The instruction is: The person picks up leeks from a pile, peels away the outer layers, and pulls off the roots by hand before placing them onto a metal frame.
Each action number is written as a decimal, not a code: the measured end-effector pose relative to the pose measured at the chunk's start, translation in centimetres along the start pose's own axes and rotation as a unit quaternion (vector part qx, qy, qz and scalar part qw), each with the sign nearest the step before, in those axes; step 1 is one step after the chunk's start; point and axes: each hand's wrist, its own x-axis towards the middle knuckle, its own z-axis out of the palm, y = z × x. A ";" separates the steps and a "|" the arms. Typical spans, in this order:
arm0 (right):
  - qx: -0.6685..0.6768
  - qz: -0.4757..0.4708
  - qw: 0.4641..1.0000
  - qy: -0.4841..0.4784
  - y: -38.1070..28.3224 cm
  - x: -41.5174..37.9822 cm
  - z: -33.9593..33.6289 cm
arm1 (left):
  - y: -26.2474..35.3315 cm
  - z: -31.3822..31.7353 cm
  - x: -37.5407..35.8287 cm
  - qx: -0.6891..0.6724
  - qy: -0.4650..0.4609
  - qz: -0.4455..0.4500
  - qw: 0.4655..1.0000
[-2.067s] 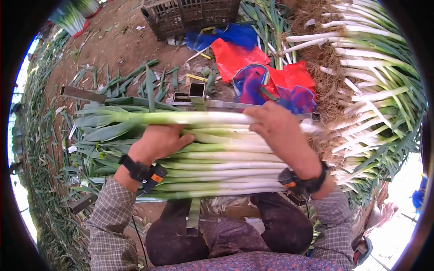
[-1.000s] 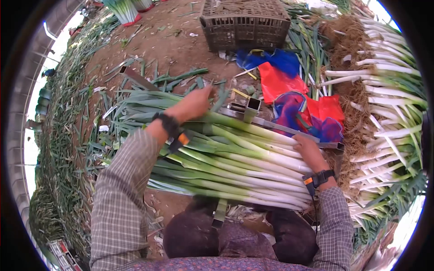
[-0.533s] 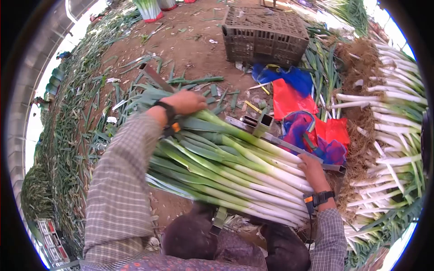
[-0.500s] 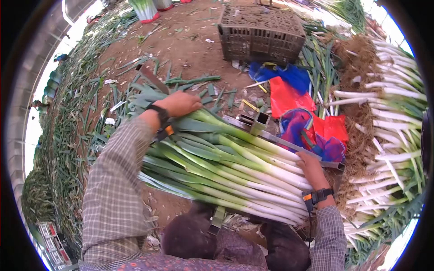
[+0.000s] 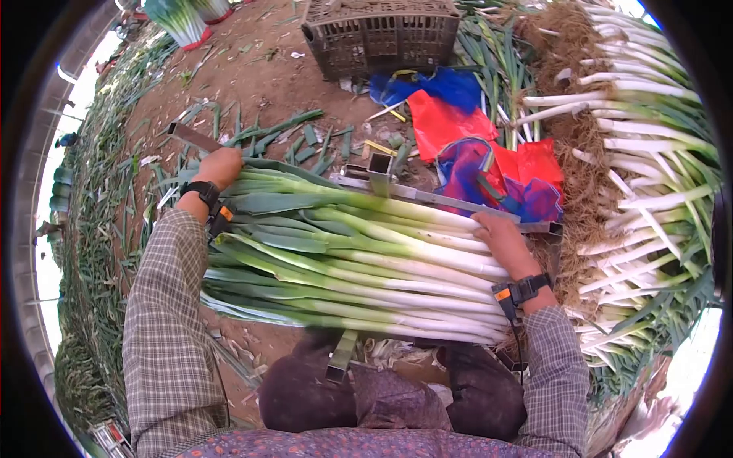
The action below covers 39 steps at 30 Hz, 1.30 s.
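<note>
A wide layer of long green onions (image 5: pixel 382 259) lies across a metal frame (image 5: pixel 435 197) in front of me, white ends to the right and green leaves to the left. My left hand (image 5: pixel 220 168) is closed round the leaves at the upper left edge of the layer. On the far right edge, my right hand (image 5: pixel 500 238) rests with its fingers curled at the white stalk ends. Both wrists carry black straps with an orange-marked device. The undersides of both hands are hidden.
A dirty plastic crate (image 5: pixel 382 42) stands beyond the frame. Red bags (image 5: pixel 450 126) and blue netting (image 5: pixel 450 88) lie beside it. More onions with roots (image 5: pixel 641 145) are piled along the right. Cut leaves (image 5: pixel 107 252) cover the ground at left.
My left hand has moved left and down along the leaves, farther from my right hand. The view has shifted, so the crate and bags appear higher and more to the left.
</note>
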 end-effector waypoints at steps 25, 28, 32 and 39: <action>0.022 -0.033 0.995 0.093 -2.9 -3.6 -4.6 | 15.6 1.6 -5.5 -0.196 0.009 0.275 0.941; 0.135 -0.052 0.971 0.188 -3.4 -10.4 -8.8 | 16.5 -0.6 -7.2 -0.152 0.016 0.309 0.939; 0.209 0.142 0.901 0.354 1.2 -20.1 -11.3 | 17.3 0.2 -8.6 -0.272 0.093 0.344 0.894; 0.297 0.252 0.654 0.649 13.7 -23.5 -15.3 | 19.0 0.2 -8.8 -0.250 0.142 0.288 0.913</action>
